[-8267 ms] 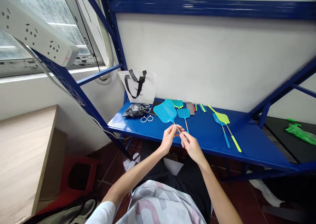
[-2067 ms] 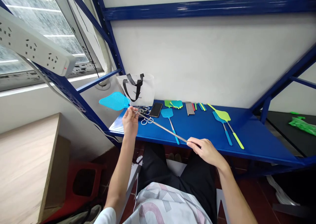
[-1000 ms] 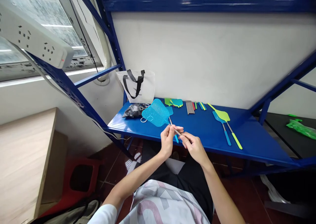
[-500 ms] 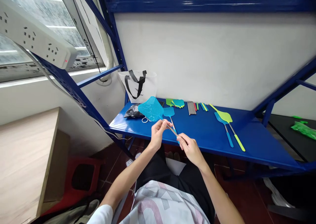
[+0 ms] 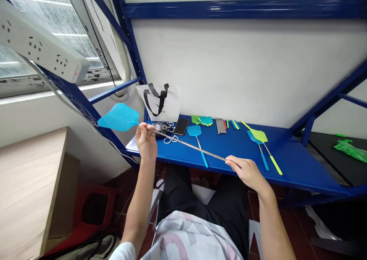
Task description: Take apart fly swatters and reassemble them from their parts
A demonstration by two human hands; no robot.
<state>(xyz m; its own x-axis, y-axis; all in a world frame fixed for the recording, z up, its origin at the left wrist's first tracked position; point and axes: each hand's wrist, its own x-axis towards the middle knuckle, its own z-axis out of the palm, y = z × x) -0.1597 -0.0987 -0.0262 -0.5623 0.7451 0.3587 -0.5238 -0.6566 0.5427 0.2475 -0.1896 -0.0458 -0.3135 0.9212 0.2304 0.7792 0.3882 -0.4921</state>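
Note:
A blue fly swatter (image 5: 119, 117) with a long thin metal rod is stretched out across my front. Close to its mesh head, my left hand (image 5: 146, 141) is closed around the rod's upper end. The far end of the rod sits in my right hand (image 5: 242, 170), also closed, with its tip hidden in the fingers. Beneath the rod, another blue fly swatter (image 5: 197, 139) lies on the blue table (image 5: 229, 147). Farther right rest a blue swatter (image 5: 262, 153) and a yellow-green swatter (image 5: 266, 147), partly overlapping.
Along the back lie swatter heads (image 5: 205, 120), metal rods (image 5: 220, 126) and coloured handles (image 5: 235, 125). On the left are a phone (image 5: 181, 126), white rings (image 5: 170, 139), a black plastic bag (image 5: 162, 127) and a white tote bag (image 5: 169, 103). A wooden board (image 5: 28, 183) stands at left.
My hands have moved apart, left hand leftward and right hand rightward. The swatter's rod is now drawn out much longer, and its head has moved left, uncovering the phone.

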